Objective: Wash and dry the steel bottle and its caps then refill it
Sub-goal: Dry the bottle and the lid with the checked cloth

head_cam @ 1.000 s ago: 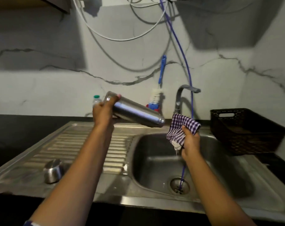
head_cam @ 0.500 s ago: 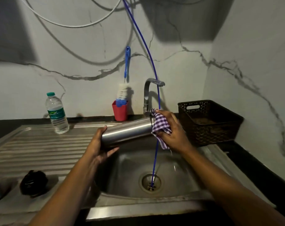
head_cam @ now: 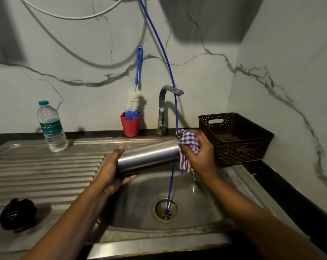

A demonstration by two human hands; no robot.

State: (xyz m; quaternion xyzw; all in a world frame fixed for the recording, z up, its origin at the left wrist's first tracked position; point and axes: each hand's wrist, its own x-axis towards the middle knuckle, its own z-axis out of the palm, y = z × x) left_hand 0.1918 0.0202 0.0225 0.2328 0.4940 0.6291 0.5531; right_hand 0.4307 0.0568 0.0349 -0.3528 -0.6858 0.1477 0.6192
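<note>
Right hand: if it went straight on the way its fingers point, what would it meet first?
The right hand points left, gripping the checked cloth against the end of the steel bottle, so it would likely meet the bottle first, through the cloth. The left hand holds the bottle's other end.

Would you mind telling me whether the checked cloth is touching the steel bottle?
Touching. The head view shows the right hand pressing the checked cloth over one end of the steel bottle.
</note>
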